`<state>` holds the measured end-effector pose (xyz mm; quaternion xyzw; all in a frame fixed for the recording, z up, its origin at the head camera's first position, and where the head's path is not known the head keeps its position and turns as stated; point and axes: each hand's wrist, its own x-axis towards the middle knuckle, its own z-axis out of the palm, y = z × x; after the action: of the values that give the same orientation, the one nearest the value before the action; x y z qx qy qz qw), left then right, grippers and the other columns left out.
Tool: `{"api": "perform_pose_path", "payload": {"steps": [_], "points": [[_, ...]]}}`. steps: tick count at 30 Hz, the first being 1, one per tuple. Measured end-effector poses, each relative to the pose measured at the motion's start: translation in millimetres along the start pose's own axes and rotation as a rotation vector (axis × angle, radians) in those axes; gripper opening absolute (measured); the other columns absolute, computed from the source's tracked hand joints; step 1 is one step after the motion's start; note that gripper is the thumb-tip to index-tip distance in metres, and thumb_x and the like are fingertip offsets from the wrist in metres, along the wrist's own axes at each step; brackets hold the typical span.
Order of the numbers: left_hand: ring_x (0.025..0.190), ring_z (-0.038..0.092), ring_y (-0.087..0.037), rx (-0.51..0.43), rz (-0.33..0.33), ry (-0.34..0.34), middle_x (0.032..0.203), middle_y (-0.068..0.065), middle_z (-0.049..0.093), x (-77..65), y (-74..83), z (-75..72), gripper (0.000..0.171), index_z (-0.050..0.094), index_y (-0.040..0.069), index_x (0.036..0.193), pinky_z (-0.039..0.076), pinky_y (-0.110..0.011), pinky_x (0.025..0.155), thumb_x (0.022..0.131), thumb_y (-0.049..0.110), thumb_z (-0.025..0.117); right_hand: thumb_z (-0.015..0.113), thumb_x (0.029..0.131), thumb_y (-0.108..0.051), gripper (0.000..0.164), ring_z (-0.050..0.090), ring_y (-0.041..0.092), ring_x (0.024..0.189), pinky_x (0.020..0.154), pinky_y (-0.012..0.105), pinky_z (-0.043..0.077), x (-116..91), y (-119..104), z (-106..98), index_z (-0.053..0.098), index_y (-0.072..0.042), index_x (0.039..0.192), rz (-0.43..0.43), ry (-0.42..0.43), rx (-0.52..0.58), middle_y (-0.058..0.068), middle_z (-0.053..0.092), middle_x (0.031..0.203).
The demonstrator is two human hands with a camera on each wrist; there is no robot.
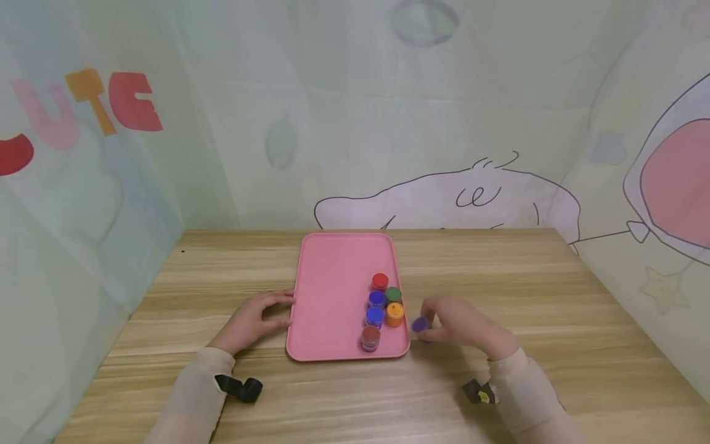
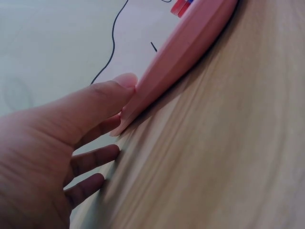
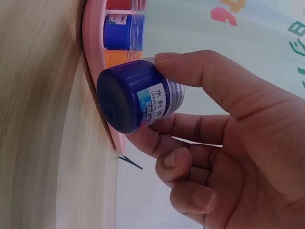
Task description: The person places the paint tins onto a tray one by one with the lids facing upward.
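Note:
Between thumb and fingers, my right hand (image 1: pixel 463 322) pinches a purple-blue paint jar (image 3: pixel 136 95) just off the right edge of the pink tray (image 1: pixel 333 296). The right wrist view shows that jar tilted, its printed label facing the camera. My left hand (image 1: pixel 256 317) touches the tray's left rim with its fingertips, fingers fairly straight. On the tray's right side stand several paint jars: a red jar (image 1: pixel 379 282), a green jar (image 1: pixel 393 295), two blue jars (image 1: pixel 375 316), an orange jar (image 1: pixel 395 314) and a brown jar (image 1: pixel 370 338).
The tray lies on a wood-grain table (image 1: pixel 222 271). A printed cloth backdrop (image 1: pixel 355 123) rises behind the table and along both sides. Each wrist carries a small black device, such as the left one (image 1: pixel 240 388).

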<state>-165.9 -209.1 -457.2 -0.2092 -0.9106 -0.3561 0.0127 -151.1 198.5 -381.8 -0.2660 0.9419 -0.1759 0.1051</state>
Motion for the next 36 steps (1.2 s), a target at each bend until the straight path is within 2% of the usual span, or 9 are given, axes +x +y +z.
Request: {"api": "perform_pose_path", "payload": {"steps": [13,23,36], "points": [[0.130,0.048,-0.038,0.000,0.009,-0.001,0.140,-0.010,0.055,-0.5,0.6,-0.5,0.042,0.066,0.015,0.124,0.038,-0.057,0.108,0.085,0.032,0.072,0.076,0.081,-0.025,0.016,0.060,0.009,0.074,0.072,0.024,0.054,4.2,-5.2,6.4,0.066,-0.016,0.089,-0.013,0.037,0.000,-0.007,0.068,0.084],[0.131,0.048,-0.038,-0.003,0.007,-0.003,0.140,-0.010,0.055,-1.4,-0.3,-0.6,0.042,0.066,0.015,0.123,0.038,-0.058,0.108,0.085,0.032,0.072,0.078,0.080,-0.032,0.019,0.059,0.008,0.074,0.072,0.024,0.053,6.5,-10.3,10.8,0.067,-0.017,0.086,-0.019,0.081,0.030,-0.009,0.068,0.082],[0.130,0.049,-0.038,-0.006,0.014,0.002,0.139,-0.010,0.056,-0.9,0.7,-0.5,0.042,0.066,0.015,0.123,0.039,-0.057,0.108,0.085,0.031,0.072,0.080,0.076,-0.032,0.022,0.058,0.007,0.070,0.066,0.023,0.048,9.9,-21.8,18.6,0.067,-0.016,0.081,0.038,0.122,-0.006,-0.007,0.069,0.078]]}}
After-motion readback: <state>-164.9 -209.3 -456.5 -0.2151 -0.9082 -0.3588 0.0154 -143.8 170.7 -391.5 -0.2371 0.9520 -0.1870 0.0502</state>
